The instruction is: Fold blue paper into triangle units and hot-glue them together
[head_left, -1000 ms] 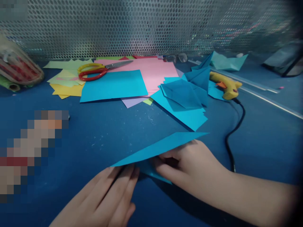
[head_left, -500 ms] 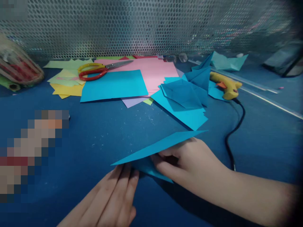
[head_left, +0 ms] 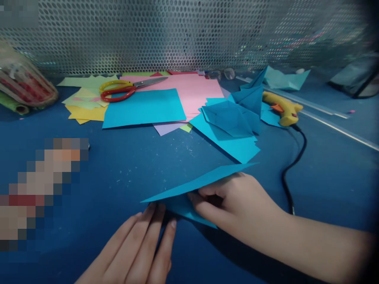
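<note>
A folded blue paper sheet point(head_left: 195, 184) stands raised on the blue table point(head_left: 118, 169), its long edge slanting up to the right. My right hand point(head_left: 237, 203) grips it from behind, thumb and fingers pinching the fold near the lower flap. My left hand point(head_left: 142, 248) lies flat with fingers together, fingertips touching the paper's lower left corner.
A spread of coloured paper sheets point(head_left: 145, 107) lies at the back, with red-and-yellow scissors point(head_left: 124, 88) on top. Folded blue papers point(head_left: 233, 122) sit right of centre. A yellow glue gun point(head_left: 282, 107) with a black cord point(head_left: 291, 165) lies to the right. A perforated metal wall point(head_left: 177, 35) closes the back.
My left hand has slid back toward me slightly and its fingers have spread a little. The right hand and the folded paper have barely shifted.
</note>
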`<state>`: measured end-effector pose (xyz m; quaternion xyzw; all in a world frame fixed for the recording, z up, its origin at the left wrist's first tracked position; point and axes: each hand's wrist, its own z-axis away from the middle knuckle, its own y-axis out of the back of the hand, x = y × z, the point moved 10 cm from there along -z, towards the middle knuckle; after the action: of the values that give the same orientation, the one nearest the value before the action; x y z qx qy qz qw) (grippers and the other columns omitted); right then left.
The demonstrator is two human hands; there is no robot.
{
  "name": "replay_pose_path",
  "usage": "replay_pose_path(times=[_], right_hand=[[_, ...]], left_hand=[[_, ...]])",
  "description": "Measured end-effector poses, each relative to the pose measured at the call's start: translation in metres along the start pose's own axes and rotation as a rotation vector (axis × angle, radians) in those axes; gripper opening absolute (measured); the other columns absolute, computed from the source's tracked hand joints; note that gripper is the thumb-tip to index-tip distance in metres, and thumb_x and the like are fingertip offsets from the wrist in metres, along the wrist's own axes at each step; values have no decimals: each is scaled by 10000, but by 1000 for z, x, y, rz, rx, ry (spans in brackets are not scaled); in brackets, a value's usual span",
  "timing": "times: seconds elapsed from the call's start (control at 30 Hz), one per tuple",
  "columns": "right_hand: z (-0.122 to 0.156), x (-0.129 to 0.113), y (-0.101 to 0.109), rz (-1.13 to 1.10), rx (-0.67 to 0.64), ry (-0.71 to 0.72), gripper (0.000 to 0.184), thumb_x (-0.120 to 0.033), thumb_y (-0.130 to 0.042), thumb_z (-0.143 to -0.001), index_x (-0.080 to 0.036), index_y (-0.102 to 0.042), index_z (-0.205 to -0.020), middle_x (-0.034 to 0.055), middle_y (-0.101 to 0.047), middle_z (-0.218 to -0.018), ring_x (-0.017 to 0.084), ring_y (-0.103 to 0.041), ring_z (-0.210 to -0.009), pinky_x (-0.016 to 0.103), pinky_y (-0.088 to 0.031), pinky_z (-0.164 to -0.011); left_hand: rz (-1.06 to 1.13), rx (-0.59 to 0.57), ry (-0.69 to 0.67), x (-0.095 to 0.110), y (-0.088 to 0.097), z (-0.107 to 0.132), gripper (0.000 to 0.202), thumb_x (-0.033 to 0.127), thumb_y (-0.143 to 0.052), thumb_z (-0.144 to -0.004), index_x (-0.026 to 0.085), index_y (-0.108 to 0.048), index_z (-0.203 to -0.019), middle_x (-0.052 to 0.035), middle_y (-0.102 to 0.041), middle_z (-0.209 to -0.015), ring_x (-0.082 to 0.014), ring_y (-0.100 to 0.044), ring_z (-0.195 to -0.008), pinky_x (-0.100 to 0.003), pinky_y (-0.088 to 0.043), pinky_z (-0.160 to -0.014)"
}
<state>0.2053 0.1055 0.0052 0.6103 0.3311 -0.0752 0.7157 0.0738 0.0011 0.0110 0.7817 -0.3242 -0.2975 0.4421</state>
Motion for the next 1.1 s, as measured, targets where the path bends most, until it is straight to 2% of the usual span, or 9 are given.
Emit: replay_pose_path(times=[0.13, 0.27, 0.37, 0.53, 0.67, 0.83, 0.97, 1.1], right_hand=[[0, -1, 0, -12, -3, -1, 311, -201, -564, -759, -165, -427, -482, -56, -390, -438, 53, -313, -433, 216, -182, -468], [1, -1, 0, -8, 1, 12, 316, -217, -549, -769, -167, -411, -489, -54, -385, -455, 61, -307, -451, 217, -194, -474], [1, 0, -1, -5, -6, 10, 302, -228, -529, -779, -173, -414, -506, -49, -412, -477, 71, -312, -475, 220, -211, -485], [1, 3, -5, 5, -46, -28, 314, -248, -532, -774, -177, -388, -504, -47, -395, -477, 79, -305, -481, 235, -210, -489], [0, 6, -9, 44, -112, -98, 322, -251, -572, -764, -181, -413, -492, -46, -422, -464, 83, -320, -471, 246, -204, -490], [0, 8, -13, 81, -178, -182, 362, -221, -612, -740, -179, -387, -458, -50, -400, -434, 81, -319, -451, 250, -198, -485], [0, 6, -11, 57, -140, -138, 354, -206, -596, -748, -181, -374, -473, -49, -405, -446, 82, -332, -462, 241, -212, -483], [0, 4, -8, 35, -96, -84, 332, -217, -579, -769, -186, -408, -487, -42, -433, -455, 82, -337, -454, 239, -211, -481]], left_hand=[[8, -38, 30, -2, -2, -3, 335, 207, -458, -1073, 167, -580, -1383, -120, -598, -1385, -237, -276, -1538, -374, -159, -1286], [51, -14, 106, -8, 0, -6, 293, 210, -437, -1077, 178, -639, -1287, -114, -679, -1293, -212, -512, -1340, -368, -182, -1272], [70, -11, 119, -9, -1, -5, 281, 228, -447, -1078, 187, -664, -1253, -86, -738, -1222, -202, -605, -1214, -348, -209, -1260], [103, -27, 120, -13, -3, -2, 295, 220, -447, -1078, 197, -666, -1275, -67, -749, -1246, -206, -640, -1209, -350, -238, -1246], [101, -29, 104, -15, -1, -6, 342, 243, -385, -1104, 180, -643, -1320, -13, -772, -1211, -168, -677, -1132, -304, -199, -1251], [129, 12, 115, -17, 4, -15, 352, 243, -378, -1108, 146, -705, -1199, -11, -792, -1156, -166, -682, -1086, -281, -264, -1214], [146, -5, 96, -15, 2, -14, 362, 253, -385, -1107, 161, -724, -1191, -4, -790, -1152, -184, -671, -1090, -298, -316, -1171], [142, -38, 94, -14, 0, -13, 367, 261, -390, -1103, 176, -733, -1204, -11, -781, -1160, -192, -648, -1154, -313, -295, -1191]])
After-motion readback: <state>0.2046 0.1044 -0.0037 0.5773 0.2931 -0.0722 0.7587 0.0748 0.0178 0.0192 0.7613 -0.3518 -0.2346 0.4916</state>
